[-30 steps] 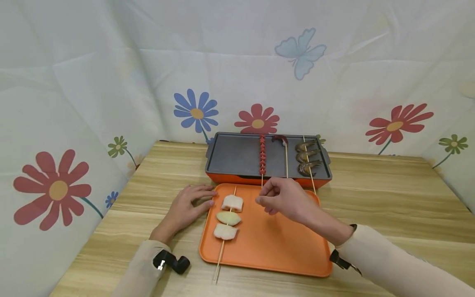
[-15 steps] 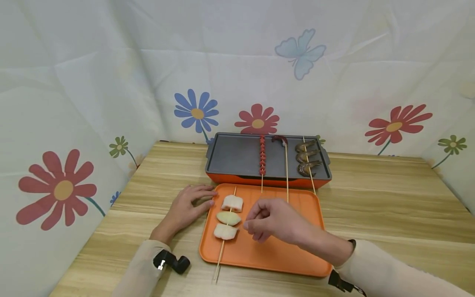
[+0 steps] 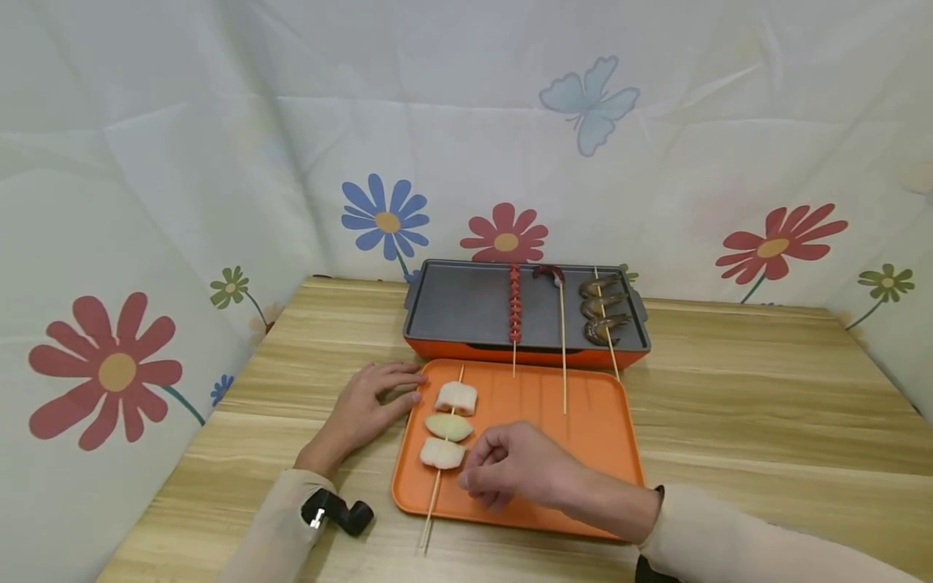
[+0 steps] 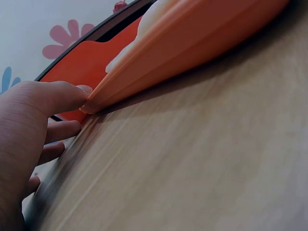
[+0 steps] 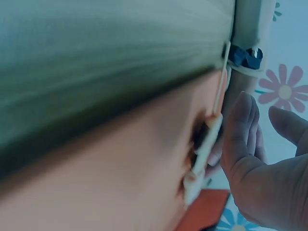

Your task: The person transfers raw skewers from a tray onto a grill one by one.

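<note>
My right hand (image 3: 517,465) hovers over the orange tray (image 3: 583,401), just right of a skewer (image 3: 442,455) threaded with white chunks and a pale yellow-green piece. In the right wrist view, the thumb and fingers of that hand (image 5: 260,159) stand apart with nothing between them, and the skewer (image 5: 208,142) lies beyond them. My left hand (image 3: 368,409) rests on the table at the tray's left edge. Its thumb touches the tray rim (image 4: 103,96) in the left wrist view, while the other fingers extend along the far side.
Behind the tray stands a grill pan (image 3: 462,304) with a dark plate and orange body. On it lie a skewer of small red pieces (image 3: 515,308), a stick with a dark red curled piece (image 3: 549,274), and a shrimp skewer (image 3: 603,308). Their sticks overhang the front.
My right hand has moved from near the grill pan's front edge down and left over the tray, toward the skewer with white chunks. The left hand stays put.
</note>
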`<state>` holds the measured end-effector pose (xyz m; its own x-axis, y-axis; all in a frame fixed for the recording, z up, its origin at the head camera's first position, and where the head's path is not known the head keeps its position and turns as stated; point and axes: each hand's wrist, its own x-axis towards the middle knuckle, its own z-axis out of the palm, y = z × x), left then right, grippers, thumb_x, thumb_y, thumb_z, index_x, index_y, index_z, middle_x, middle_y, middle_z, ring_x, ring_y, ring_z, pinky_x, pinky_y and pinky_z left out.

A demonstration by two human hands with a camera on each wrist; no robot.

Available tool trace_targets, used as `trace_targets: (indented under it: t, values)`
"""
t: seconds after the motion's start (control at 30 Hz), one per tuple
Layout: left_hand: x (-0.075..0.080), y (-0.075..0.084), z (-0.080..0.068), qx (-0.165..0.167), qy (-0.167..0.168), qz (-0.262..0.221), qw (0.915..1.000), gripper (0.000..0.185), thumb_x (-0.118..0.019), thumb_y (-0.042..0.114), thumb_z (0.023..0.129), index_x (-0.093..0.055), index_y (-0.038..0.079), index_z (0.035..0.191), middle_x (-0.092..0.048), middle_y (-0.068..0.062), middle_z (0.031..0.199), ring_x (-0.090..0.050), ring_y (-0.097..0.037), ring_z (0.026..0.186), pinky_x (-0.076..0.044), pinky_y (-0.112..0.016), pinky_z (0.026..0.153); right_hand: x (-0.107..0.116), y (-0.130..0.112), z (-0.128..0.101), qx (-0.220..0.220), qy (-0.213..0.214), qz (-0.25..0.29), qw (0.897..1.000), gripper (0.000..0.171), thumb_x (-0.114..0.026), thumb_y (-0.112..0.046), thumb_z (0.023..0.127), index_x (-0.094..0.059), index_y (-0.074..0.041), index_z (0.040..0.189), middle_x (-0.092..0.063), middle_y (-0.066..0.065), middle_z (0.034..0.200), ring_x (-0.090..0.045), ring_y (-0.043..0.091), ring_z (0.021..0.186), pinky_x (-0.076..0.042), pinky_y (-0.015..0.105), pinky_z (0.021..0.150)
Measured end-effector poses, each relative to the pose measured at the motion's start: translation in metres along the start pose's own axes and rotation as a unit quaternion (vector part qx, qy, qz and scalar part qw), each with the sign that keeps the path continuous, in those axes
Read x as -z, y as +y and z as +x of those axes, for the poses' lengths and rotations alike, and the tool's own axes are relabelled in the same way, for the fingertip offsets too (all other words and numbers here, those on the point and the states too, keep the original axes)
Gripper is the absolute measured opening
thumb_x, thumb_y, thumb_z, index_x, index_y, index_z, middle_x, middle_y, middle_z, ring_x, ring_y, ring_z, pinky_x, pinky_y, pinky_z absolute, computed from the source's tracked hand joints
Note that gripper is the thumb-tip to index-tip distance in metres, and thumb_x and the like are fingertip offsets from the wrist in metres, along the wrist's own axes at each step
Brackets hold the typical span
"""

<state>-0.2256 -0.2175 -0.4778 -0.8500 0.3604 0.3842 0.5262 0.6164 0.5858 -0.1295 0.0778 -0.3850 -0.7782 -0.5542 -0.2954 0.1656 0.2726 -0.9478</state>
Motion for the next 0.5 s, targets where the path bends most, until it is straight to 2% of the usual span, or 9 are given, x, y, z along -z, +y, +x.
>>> trace_targets:
  t: [0.27,0.5]
  values:
    - [-0.002,0.000,0.003,-0.011,0.003,0.001,0.9999,0.030,-0.081,0.023,0.096,-0.080,0.016,0.126,-0.069,-0.009,0.140,-0.057,-0.036,0.136,-0.025,-0.068,0.121,-0.010,0.014,0.007,-0.049,0.009,0.077,0.996,0.011,-0.076,-0.009,0.097,-0.074,0.002,0.098,-0.077,0.014,0.091,-0.074,0.018,0.073,-0.065,0.037,0.071]
    - [-0.003,-0.002,0.004,-0.015,0.008,0.000,0.9999,0.030,-0.082,0.022,0.096,-0.081,0.016,0.125,-0.069,-0.009,0.139,-0.058,-0.035,0.136,-0.026,-0.067,0.120,-0.016,0.023,0.014,-0.063,0.021,0.101,0.993,0.014,-0.077,-0.010,0.096,-0.077,0.003,0.100,-0.077,0.015,0.089,-0.074,0.018,0.075,-0.065,0.037,0.074]
